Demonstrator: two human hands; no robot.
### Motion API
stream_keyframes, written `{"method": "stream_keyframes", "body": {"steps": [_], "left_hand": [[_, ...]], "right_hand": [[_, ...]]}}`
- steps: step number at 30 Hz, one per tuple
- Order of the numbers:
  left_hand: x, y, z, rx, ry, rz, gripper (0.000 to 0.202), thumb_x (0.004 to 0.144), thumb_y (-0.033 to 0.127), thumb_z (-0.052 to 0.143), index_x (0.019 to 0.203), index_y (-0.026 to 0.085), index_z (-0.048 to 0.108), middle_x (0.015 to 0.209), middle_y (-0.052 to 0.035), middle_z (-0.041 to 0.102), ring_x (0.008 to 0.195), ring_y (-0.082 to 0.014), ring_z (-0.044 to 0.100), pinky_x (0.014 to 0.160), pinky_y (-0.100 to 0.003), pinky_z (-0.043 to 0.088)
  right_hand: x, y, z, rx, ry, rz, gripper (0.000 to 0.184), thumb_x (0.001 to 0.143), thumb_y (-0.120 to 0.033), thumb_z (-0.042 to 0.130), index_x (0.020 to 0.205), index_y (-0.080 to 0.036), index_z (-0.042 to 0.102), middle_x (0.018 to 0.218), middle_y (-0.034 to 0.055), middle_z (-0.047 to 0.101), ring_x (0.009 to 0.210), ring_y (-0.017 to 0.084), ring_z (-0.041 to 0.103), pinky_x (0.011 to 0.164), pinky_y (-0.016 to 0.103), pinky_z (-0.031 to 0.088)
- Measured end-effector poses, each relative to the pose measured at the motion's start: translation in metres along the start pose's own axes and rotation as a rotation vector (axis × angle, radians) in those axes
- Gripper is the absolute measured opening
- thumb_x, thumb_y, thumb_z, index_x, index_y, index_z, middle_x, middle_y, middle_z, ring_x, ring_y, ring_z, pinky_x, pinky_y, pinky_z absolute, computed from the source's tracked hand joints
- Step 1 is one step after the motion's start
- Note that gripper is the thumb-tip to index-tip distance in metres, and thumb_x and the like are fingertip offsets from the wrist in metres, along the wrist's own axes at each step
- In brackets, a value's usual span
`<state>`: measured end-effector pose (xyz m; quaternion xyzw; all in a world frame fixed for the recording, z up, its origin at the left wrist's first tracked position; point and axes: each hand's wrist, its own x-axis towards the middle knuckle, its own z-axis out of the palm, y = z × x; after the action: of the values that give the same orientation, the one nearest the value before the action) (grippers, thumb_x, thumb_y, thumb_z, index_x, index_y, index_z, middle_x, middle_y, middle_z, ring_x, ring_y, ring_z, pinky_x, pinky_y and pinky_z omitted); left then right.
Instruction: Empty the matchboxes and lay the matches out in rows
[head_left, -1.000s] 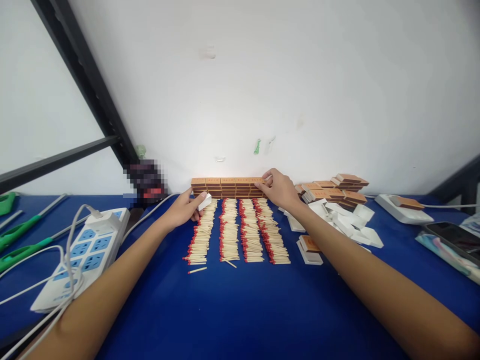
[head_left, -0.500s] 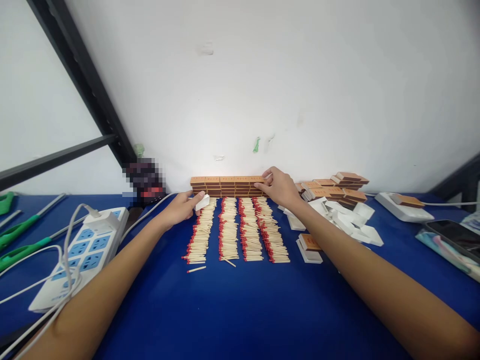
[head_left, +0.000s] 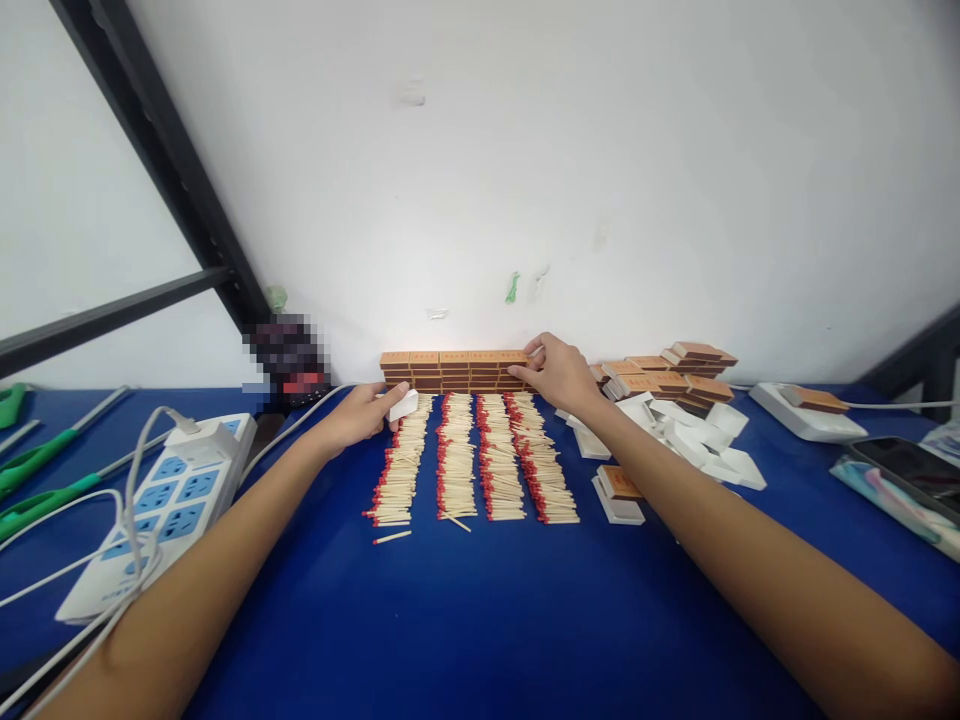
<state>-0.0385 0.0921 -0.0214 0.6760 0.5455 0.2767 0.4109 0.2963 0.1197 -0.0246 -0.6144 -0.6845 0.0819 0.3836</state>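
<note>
My left hand (head_left: 363,412) holds a small white matchbox tray (head_left: 403,405) between thumb and fingers, at the left end of a stacked wall of matchboxes (head_left: 454,368). At the wall's right end my right hand (head_left: 559,370) has thumb and fingers closed on a matchbox (head_left: 514,357) in the top row. That box sits in line with its neighbours. In front of the wall lie several columns of matches (head_left: 457,460) with red heads, mostly pointing left. One loose match (head_left: 392,538) lies apart, nearer to me.
Right of the matches are a heap of white trays (head_left: 697,440), loose matchboxes (head_left: 660,382) and a matchbox on a tray (head_left: 619,484). Farther right are a white device (head_left: 806,415) and a phone (head_left: 911,470). A power strip (head_left: 161,520) with cables and green-handled tools (head_left: 49,495) occupy the left.
</note>
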Motion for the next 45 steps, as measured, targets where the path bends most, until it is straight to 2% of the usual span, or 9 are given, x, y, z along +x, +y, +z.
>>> {"method": "stream_keyframes", "body": {"steps": [5, 12, 25, 30, 33, 36, 40, 42, 45], "left_hand": [[0.0, 0.001, -0.004, 0.007, 0.03, 0.007, 0.059, 0.092, 0.075, 0.058, 0.094, 0.017, 0.063, 0.068, -0.0011, 0.063, 0.051, -0.0103, 0.042, 0.049, -0.025, 0.032], [0.001, 0.003, -0.01, -0.095, 0.06, 0.103, 0.065, 0.092, 0.073, 0.064, 0.132, 0.023, 0.057, 0.066, 0.0035, 0.061, 0.048, -0.01, 0.042, 0.046, -0.021, 0.03], [-0.001, 0.007, -0.007, -0.065, 0.037, 0.134, 0.068, 0.091, 0.076, 0.062, 0.126, 0.018, 0.06, 0.068, 0.0025, 0.061, 0.049, -0.0103, 0.046, 0.045, -0.022, 0.035], [-0.003, 0.011, -0.016, -0.053, 0.157, 0.05, 0.09, 0.093, 0.071, 0.064, 0.155, 0.01, 0.041, 0.067, 0.0004, 0.064, 0.051, -0.0132, 0.05, 0.048, -0.025, 0.037], [-0.005, 0.015, -0.02, -0.097, 0.215, 0.045, 0.082, 0.095, 0.069, 0.062, 0.151, 0.011, 0.046, 0.062, 0.0005, 0.063, 0.049, -0.013, 0.049, 0.047, -0.024, 0.035], [-0.011, 0.023, -0.015, -0.191, 0.091, 0.085, 0.067, 0.094, 0.072, 0.061, 0.128, 0.014, 0.061, 0.064, -0.0001, 0.062, 0.051, -0.0121, 0.048, 0.047, -0.023, 0.034], [-0.026, 0.04, 0.001, -0.291, -0.214, 0.097, 0.055, 0.091, 0.071, 0.065, 0.105, 0.018, 0.063, 0.071, -0.0013, 0.061, 0.059, -0.0129, 0.052, 0.049, -0.024, 0.035], [-0.035, 0.048, 0.008, -0.285, -0.324, 0.112, 0.051, 0.094, 0.069, 0.063, 0.101, 0.019, 0.063, 0.072, -0.0015, 0.061, 0.059, -0.013, 0.052, 0.051, -0.025, 0.036], [-0.044, 0.053, 0.016, -0.255, -0.407, 0.13, 0.054, 0.097, 0.073, 0.056, 0.102, 0.02, 0.062, 0.069, -0.0025, 0.063, 0.058, -0.0144, 0.053, 0.053, -0.027, 0.037]], "right_hand": [[0.0, 0.0, 0.0, -0.016, 0.005, -0.004, 0.031, 0.082, -0.038, 0.082, 0.094, -0.025, 0.056, 0.072, -0.0015, 0.07, 0.073, 0.023, 0.067, 0.065, 0.034, 0.04], [-0.001, -0.004, 0.002, -0.049, 0.039, -0.007, 0.034, 0.082, -0.043, 0.083, 0.093, -0.025, 0.057, 0.073, -0.001, 0.068, 0.074, 0.023, 0.066, 0.063, 0.032, 0.038], [-0.001, -0.004, 0.002, -0.021, 0.02, -0.008, 0.032, 0.084, -0.043, 0.081, 0.094, -0.024, 0.058, 0.074, -0.0012, 0.069, 0.073, 0.022, 0.065, 0.065, 0.032, 0.04], [-0.001, -0.007, -0.002, -0.021, 0.041, -0.021, 0.028, 0.085, -0.043, 0.078, 0.092, -0.024, 0.058, 0.071, -0.0009, 0.067, 0.072, 0.022, 0.065, 0.066, 0.033, 0.041], [-0.004, -0.019, -0.007, -0.02, 0.08, -0.08, 0.019, 0.092, -0.04, 0.07, 0.092, -0.024, 0.06, 0.07, -0.0002, 0.066, 0.072, 0.022, 0.063, 0.068, 0.033, 0.041], [-0.016, -0.045, -0.013, 0.093, -0.02, -0.225, 0.02, 0.095, -0.042, 0.067, 0.101, -0.023, 0.065, 0.076, 0.0008, 0.068, 0.07, 0.02, 0.062, 0.067, 0.032, 0.044], [-0.041, -0.09, -0.012, 0.265, -0.299, -0.416, 0.039, 0.092, -0.046, 0.074, 0.122, -0.023, 0.065, 0.111, 0.0068, 0.074, 0.072, 0.016, 0.061, 0.068, 0.032, 0.049], [-0.053, -0.106, -0.008, 0.306, -0.351, -0.472, 0.027, 0.094, -0.041, 0.073, 0.113, -0.022, 0.069, 0.11, 0.0057, 0.075, 0.074, 0.015, 0.061, 0.07, 0.031, 0.048], [-0.064, -0.113, -0.01, 0.345, -0.374, -0.428, 0.018, 0.097, -0.039, 0.069, 0.097, -0.022, 0.072, 0.09, 0.002, 0.074, 0.071, 0.015, 0.06, 0.064, 0.029, 0.045]]}}
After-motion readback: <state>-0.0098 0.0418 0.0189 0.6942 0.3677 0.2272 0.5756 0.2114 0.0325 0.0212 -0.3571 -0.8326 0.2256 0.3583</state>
